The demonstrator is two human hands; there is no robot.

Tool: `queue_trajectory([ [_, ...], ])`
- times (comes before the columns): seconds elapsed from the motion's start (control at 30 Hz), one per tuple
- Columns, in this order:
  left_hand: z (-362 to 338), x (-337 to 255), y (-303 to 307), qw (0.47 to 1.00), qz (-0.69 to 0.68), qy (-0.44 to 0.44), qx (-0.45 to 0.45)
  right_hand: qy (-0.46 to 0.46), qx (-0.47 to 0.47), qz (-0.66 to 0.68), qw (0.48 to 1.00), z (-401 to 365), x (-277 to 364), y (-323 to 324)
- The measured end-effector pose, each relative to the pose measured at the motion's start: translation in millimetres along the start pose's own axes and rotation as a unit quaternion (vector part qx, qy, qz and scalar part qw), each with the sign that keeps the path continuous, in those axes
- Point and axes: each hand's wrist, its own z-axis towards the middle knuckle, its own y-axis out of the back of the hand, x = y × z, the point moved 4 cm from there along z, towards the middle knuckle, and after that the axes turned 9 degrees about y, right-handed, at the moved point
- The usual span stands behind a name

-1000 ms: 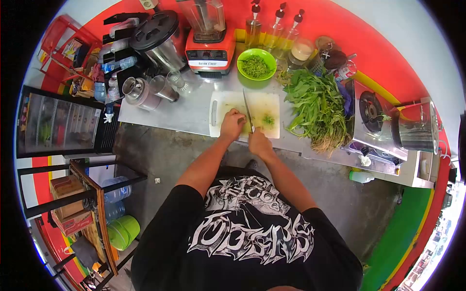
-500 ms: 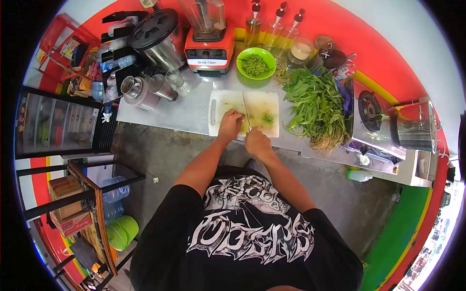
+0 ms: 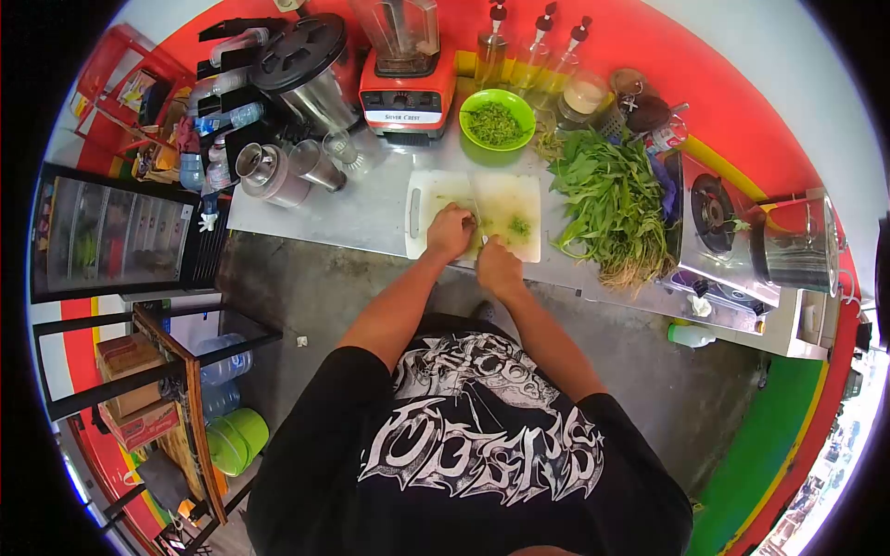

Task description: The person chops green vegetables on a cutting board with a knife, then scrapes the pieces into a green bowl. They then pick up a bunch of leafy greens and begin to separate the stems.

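Observation:
My right hand (image 3: 501, 267) is closed round the handle of a knife (image 3: 478, 211). Its thin blade points away from me across the white cutting board (image 3: 419, 243). Just left of the blade, my left hand (image 3: 450, 233) rests on the board with curled fingers; what they grip is hidden. A small heap of chopped greens (image 3: 519, 225) lies right of the knife. Behind the board stands a lime-green bowl (image 3: 469, 148) holding more cut greens. A large bunch of leafy greens (image 3: 607, 190), roots toward me, lies on the counter to the right.
Left of the board are a metal shaker (image 3: 269, 176), a tumbler (image 3: 315, 165) and a glass. A red blender (image 3: 402, 100) and several pump bottles (image 3: 530, 63) line the back wall. At far right is a gas stove (image 3: 709, 208) with a metal pot (image 3: 797, 255).
The whole view has shifted slightly, so the counter sits a little further right. Both hands stay at the board, with the knife still beside the left fingers.

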Motion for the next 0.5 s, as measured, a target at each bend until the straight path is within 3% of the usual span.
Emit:
queue_trajectory([
  [0.43, -5, -1, 1, 0.999, -0.05, -0.008, 0.0, 0.023, 0.007, 0.006, 1.0, 12, -9, -1],
  [0.5, -3, 3, -1, 0.998, -0.024, 0.042, 0.029, 0.044, -0.003, -0.021, 0.999, 14, -6, 7],
])
